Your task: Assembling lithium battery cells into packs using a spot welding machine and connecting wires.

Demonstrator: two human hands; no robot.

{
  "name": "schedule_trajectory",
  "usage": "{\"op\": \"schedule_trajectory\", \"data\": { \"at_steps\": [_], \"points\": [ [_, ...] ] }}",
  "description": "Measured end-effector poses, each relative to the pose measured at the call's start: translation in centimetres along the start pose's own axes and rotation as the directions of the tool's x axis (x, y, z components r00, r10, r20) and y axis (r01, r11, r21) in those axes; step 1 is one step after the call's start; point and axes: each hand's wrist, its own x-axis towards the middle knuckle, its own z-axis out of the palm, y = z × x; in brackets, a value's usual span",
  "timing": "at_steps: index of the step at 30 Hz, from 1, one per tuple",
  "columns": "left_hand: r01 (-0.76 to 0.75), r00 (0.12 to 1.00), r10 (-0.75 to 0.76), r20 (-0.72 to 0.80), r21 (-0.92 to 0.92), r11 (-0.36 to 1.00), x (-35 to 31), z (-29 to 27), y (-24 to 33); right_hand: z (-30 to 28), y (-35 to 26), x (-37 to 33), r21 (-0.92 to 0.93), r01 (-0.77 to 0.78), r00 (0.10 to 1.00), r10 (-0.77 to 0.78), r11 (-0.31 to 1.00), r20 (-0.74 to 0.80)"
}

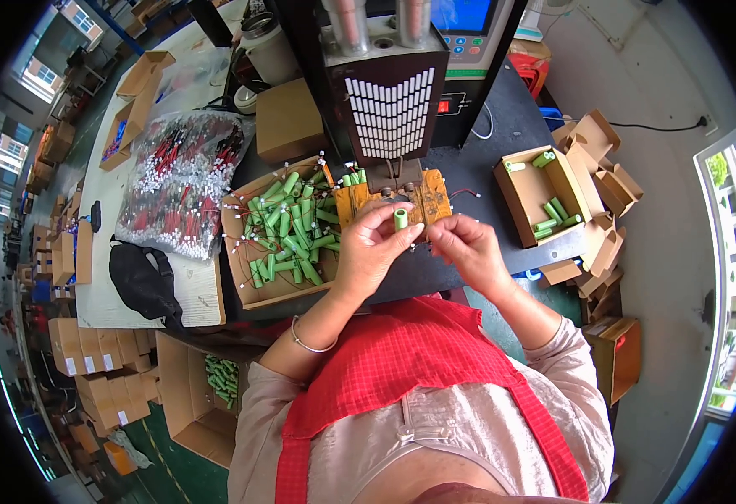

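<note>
In front of the welding machine (389, 101), my left hand (370, 252) pinches a green cylindrical battery cell (401, 220) upright between thumb and fingers. My right hand (470, 250) is just to its right, thumb and fingertips pressed together. Whatever those fingertips hold, if anything, is too small to make out. Both hands are at the near edge of the worn yellow-brown block (437, 191) beneath the two electrode tips (395, 168). A shallow cardboard box (254, 296) to the left holds many green cells with thin wires attached. A few more cells lie beside the block.
On the right, an open carton (507, 178) holds several green cells, with cardboard flaps (607, 189) beyond it. A plastic bag of red and black wires (179, 185) and a black pouch (143, 277) lie at left. A large carton (185, 395) with cells stands below.
</note>
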Motion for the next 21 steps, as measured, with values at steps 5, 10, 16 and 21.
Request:
{"op": "schedule_trajectory", "data": {
  "at_steps": [5,10,16,21],
  "points": [
    [-0.292,0.946,0.313,0.086,0.649,0.702,2.1,-2.0,0.5,-0.4,-0.9,2.6,0.059,-0.009,0.997,0.005,0.998,0.074],
    [-0.258,0.958,0.28,0.063,0.611,0.748,2.5,-2.0,0.2,0.0,-1.6,3.5,0.012,-0.132,0.986,0.13,0.991,0.102],
    [-0.237,0.96,0.274,0.053,0.674,0.7,2.6,-2.2,0.7,0.4,-1.9,4.2,-0.002,-0.201,0.975,0.2,0.98,0.093],
    [-0.153,0.984,0.17,0.058,0.763,0.627,2.4,-2.3,1.1,-0.4,-2.1,3.6,0.014,-0.197,0.967,0.192,0.98,0.168]
  ]
}}
